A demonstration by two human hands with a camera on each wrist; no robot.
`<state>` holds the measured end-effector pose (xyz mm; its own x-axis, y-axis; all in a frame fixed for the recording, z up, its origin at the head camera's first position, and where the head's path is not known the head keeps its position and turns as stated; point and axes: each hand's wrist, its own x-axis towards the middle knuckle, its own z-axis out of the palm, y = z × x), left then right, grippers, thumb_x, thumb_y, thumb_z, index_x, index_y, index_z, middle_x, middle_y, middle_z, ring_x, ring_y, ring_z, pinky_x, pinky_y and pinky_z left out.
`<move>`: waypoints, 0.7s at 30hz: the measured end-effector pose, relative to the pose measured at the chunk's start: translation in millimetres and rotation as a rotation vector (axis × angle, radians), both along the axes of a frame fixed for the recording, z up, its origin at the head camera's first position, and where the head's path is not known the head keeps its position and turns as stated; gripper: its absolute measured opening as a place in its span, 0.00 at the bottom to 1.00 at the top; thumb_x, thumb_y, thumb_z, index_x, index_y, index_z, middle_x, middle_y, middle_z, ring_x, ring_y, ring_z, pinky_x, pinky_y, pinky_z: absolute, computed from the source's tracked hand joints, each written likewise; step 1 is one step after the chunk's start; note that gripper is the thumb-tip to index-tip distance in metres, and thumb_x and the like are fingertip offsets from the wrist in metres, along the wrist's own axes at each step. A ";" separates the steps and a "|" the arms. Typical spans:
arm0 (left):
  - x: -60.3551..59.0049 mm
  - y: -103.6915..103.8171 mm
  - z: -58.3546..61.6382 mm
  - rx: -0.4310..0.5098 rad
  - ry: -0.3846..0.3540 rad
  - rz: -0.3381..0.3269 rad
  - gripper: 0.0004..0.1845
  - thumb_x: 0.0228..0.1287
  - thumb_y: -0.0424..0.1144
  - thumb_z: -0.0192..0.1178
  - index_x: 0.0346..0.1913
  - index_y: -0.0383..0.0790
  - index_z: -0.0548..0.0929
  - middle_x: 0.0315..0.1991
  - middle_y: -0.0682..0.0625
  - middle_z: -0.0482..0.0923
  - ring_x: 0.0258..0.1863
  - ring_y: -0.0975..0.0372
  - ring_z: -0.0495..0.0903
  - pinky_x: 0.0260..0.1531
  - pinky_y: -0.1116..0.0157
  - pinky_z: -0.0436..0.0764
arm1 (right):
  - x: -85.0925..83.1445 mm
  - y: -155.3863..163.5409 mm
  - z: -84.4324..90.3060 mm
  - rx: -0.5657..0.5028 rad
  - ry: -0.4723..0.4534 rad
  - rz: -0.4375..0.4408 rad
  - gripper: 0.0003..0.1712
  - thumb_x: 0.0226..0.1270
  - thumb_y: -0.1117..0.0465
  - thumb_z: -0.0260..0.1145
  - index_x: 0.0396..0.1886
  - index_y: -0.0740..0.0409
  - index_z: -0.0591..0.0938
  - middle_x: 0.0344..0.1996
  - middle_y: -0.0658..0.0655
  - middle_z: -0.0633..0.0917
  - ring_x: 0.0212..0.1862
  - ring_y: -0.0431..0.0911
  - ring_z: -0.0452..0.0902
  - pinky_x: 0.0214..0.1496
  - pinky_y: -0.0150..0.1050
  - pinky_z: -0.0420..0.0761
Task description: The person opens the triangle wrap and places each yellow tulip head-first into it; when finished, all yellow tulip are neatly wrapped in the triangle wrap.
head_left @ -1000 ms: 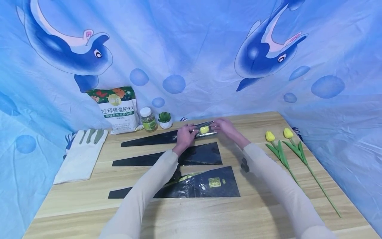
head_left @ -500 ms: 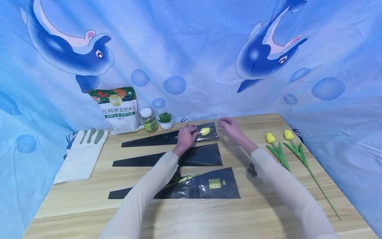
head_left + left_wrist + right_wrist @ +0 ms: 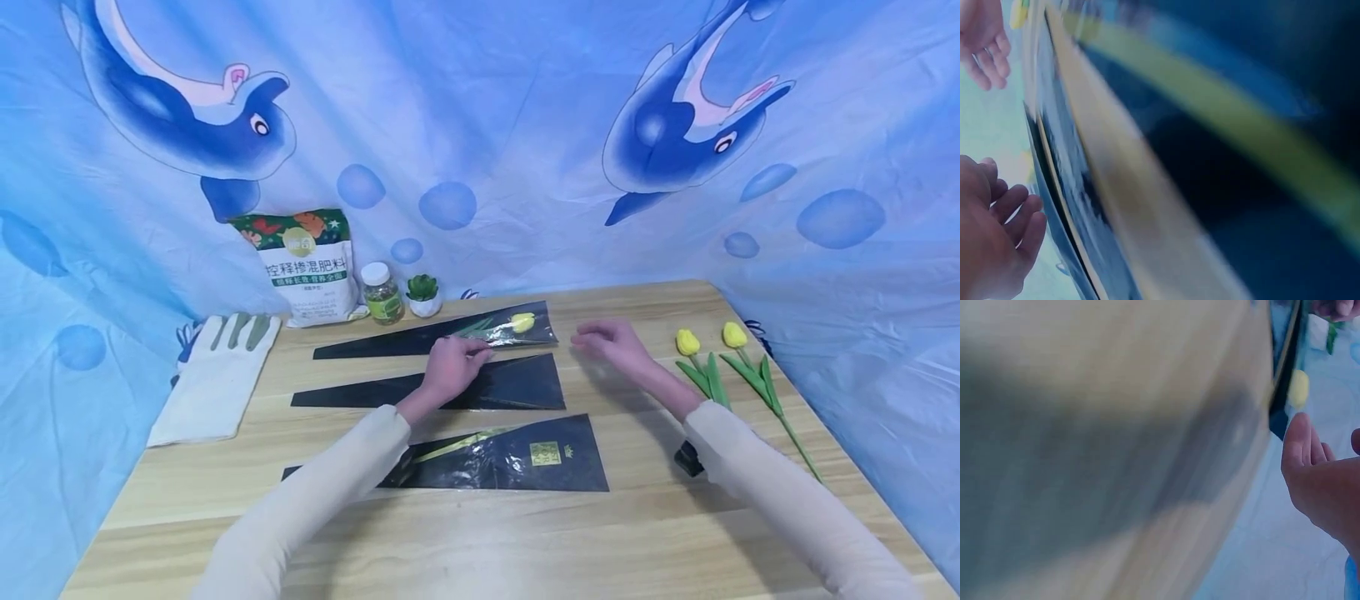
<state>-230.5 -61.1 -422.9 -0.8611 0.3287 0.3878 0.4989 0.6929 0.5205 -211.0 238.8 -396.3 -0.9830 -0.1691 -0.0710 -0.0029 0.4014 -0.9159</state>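
Note:
Three black tapered flower sleeves lie side by side on the wooden table point(image 3: 525, 542). The far sleeve point(image 3: 390, 340) holds a yellow tulip point(image 3: 522, 322), whose bud shows through the clear front. My left hand point(image 3: 450, 364) hovers with relaxed fingers at the far sleeve's near edge, over the middle sleeve point(image 3: 517, 385), and holds nothing. My right hand point(image 3: 611, 342) hangs open above bare wood, right of the sleeves. The near sleeve point(image 3: 517, 462) carries a gold label. The left wrist view shows loose fingers point(image 3: 1019, 219); the right wrist view is blurred, with the right hand point(image 3: 1319, 481) empty.
Two loose yellow tulips point(image 3: 686, 343) point(image 3: 733, 335) lie at the right edge. At the back left stand a fertiliser bag point(image 3: 311, 267), a small jar point(image 3: 384, 293) and a tiny potted succulent point(image 3: 423, 296). White gloves point(image 3: 217, 379) lie far left. A blue dolphin cloth hangs behind.
Both hands have let go of the far sleeve and its tulip. The right hand moved right and back; the left hand drew back toward me.

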 end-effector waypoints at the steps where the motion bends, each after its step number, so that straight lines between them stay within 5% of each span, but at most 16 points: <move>1: 3.3 -0.2 -0.9 0.003 -0.020 -0.010 0.08 0.64 0.39 0.70 0.41 0.39 0.92 0.36 0.49 0.89 0.34 0.59 0.87 0.39 0.56 0.85 | 2.5 1.0 -2.4 -0.010 -0.018 0.005 0.25 0.76 0.61 0.58 0.66 0.72 0.71 0.56 0.69 0.81 0.57 0.61 0.77 0.61 0.52 0.77; 9: 20.6 7.5 -12.6 0.005 -0.108 -0.128 0.20 0.62 0.40 0.71 0.55 0.33 0.86 0.56 0.43 0.82 0.60 0.50 0.78 0.61 0.53 0.75 | 15.6 -4.4 -17.4 -0.053 -0.107 0.039 0.23 0.76 0.65 0.56 0.65 0.73 0.70 0.53 0.69 0.82 0.52 0.59 0.81 0.50 0.48 0.84; 21: 29.5 11.0 -24.8 -0.078 -0.144 -0.118 0.21 0.62 0.40 0.71 0.54 0.33 0.85 0.61 0.42 0.78 0.67 0.43 0.69 0.69 0.44 0.61 | 14.1 -6.4 -24.9 -0.081 -0.090 0.066 0.23 0.75 0.67 0.55 0.63 0.77 0.70 0.55 0.72 0.81 0.50 0.60 0.82 0.54 0.49 0.82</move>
<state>-201.0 -50.1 -447.7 -0.8595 0.4551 0.2326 0.5033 0.6748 0.5397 -196.9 232.4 -421.3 -0.9598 -0.2422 -0.1418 0.0567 0.3278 -0.9430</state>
